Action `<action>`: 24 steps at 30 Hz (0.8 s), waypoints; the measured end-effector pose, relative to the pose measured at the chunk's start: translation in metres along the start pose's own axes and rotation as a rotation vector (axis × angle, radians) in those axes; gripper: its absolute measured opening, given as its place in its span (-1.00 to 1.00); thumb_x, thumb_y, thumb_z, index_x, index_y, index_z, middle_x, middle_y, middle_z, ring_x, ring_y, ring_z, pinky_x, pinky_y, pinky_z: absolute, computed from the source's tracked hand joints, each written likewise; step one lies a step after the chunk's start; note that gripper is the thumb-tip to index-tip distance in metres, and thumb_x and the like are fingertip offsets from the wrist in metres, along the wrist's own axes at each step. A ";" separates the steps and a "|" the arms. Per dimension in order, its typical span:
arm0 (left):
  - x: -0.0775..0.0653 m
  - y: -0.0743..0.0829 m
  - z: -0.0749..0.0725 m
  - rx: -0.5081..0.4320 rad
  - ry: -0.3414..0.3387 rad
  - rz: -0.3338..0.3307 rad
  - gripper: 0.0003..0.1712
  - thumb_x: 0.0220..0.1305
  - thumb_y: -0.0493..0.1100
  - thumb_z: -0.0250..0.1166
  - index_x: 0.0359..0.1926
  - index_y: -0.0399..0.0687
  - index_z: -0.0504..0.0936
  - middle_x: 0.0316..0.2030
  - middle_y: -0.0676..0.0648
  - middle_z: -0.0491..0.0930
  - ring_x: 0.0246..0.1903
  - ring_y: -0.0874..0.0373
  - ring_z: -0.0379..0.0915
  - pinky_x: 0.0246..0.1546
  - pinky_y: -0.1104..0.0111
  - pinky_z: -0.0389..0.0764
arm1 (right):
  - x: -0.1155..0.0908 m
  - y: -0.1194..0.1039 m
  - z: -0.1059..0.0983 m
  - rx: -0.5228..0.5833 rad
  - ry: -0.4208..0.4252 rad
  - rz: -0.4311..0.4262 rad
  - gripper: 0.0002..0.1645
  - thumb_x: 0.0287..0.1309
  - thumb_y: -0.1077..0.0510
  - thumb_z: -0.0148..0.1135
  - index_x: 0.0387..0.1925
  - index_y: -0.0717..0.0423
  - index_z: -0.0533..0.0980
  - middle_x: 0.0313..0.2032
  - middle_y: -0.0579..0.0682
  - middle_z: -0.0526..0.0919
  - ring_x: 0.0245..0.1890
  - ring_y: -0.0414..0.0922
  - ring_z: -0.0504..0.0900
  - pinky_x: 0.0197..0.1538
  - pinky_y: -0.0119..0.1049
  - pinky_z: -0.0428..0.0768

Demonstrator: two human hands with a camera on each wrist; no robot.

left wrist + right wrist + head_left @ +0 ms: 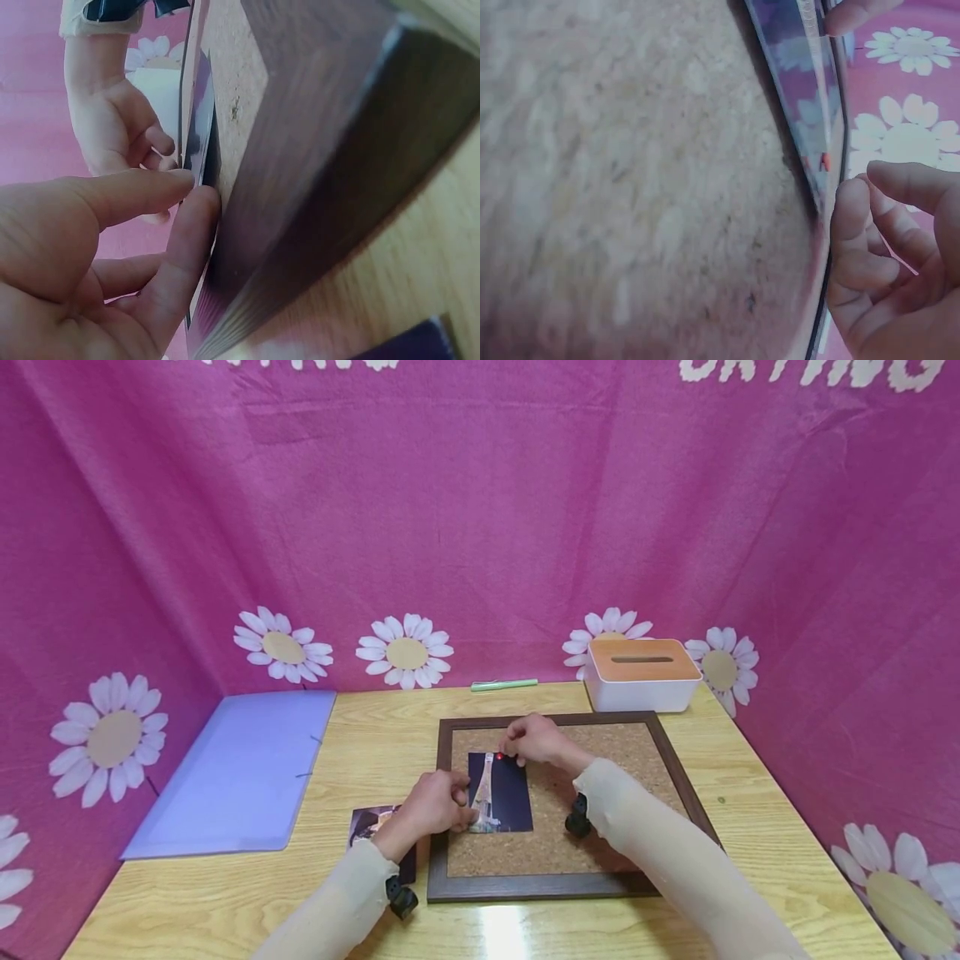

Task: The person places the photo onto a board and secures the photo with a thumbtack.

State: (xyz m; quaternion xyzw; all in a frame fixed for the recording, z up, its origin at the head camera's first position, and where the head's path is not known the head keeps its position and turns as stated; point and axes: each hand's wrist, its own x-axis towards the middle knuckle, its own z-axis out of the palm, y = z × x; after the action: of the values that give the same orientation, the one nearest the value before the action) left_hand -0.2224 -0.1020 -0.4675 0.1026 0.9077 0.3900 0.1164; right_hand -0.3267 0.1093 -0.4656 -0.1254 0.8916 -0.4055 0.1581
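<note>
A dark photo of a lit tower (512, 797) lies on the framed corkboard (570, 852), in its left part. My left hand (438, 803) pinches the photo's left edge between thumb and finger, close over the dark frame. A red push pin (499, 757) shows at the photo's top edge; in the right wrist view the red pin (824, 161) stands apart from my fingers. My right hand (542, 740) is beside it at the photo's top right corner. Its fingers are curled with thumb and fingertip together, and nothing shows between them.
A second photo (363, 821) lies left of the board, partly hidden under my left arm. A light-blue folder (240, 768) lies at the left. Behind the board are a green pen (504, 685) and a white tissue box (645, 693) with a wooden lid. Pink flowered cloth (480, 527) surrounds the table.
</note>
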 end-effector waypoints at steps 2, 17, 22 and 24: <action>-0.001 -0.002 -0.001 0.000 0.011 0.017 -0.37 0.10 -0.30 0.48 0.20 -0.40 0.54 -0.49 0.00 0.60 -0.63 0.27 0.58 -0.54 0.44 0.57 | -0.004 0.000 -0.004 0.006 -0.002 -0.014 -0.91 0.21 0.21 0.28 -0.31 0.11 0.68 -0.28 -0.03 0.77 -0.53 -0.17 0.64 -0.35 -0.39 0.53; -0.015 -0.015 -0.030 -0.066 0.152 -0.047 -0.63 0.20 -0.23 0.41 0.05 -0.15 0.68 -0.29 -0.04 0.62 -0.52 0.20 0.58 -0.57 0.38 0.54 | -0.035 0.009 -0.036 -0.016 0.000 -0.057 -0.79 0.30 0.19 0.22 -0.11 0.18 0.66 -0.35 0.10 0.73 -0.40 -0.10 0.65 -0.45 -0.36 0.47; -0.021 -0.022 -0.040 -0.055 0.200 -0.070 -0.61 0.19 -0.16 0.44 0.06 -0.11 0.69 -0.27 -0.03 0.67 -0.42 0.19 0.59 -0.53 0.37 0.55 | -0.047 0.012 -0.046 0.027 0.011 -0.071 -0.77 0.30 0.20 0.23 -0.09 0.24 0.64 -0.32 0.11 0.72 -0.36 -0.02 0.65 -0.42 -0.35 0.46; -0.025 -0.025 -0.044 -0.058 0.209 -0.079 -0.60 0.20 -0.15 0.43 0.07 -0.10 0.68 -0.26 -0.04 0.67 -0.38 0.18 0.60 -0.53 0.36 0.57 | -0.052 0.015 -0.050 0.032 0.016 -0.067 -0.76 0.31 0.19 0.23 -0.07 0.24 0.64 -0.31 0.14 0.72 -0.34 0.00 0.66 -0.40 -0.34 0.46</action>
State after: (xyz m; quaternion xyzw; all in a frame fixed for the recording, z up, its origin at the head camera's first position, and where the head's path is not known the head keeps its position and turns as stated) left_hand -0.2141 -0.1559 -0.4534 0.0222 0.9065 0.4199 0.0392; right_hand -0.2999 0.1711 -0.4365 -0.1494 0.8815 -0.4257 0.1395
